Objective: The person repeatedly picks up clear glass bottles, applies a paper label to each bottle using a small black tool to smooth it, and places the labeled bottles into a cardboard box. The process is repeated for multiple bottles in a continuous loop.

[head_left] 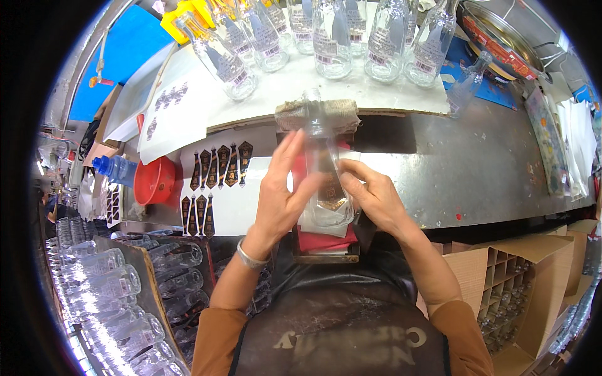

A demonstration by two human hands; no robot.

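A clear glass bottle [332, 216] lies in front of me, its neck resting on a rolled cloth [288, 117]. A dark tie-shaped label [330, 193] shows on the bottle's body. My left hand [279, 191] is at the bottle's left side, slightly blurred, with fingers stretched out and the thumb over the glass. On the other side, my right hand [378, 195] has its thumb and curled fingers against the bottle. Red cloth [326, 240] lies under the bottle's base. Left of my hands, several dark tie-shaped labels [219, 166] lie in two rows on a pale sheet.
Several upright labelled bottles [332, 50] stand along the back. A red bowl [155, 182] and a blue-capped plastic bottle [116, 169] are at the left. Crated bottles [100, 282] fill the lower left. At the lower right is an open divided carton [545, 282] with bottles.
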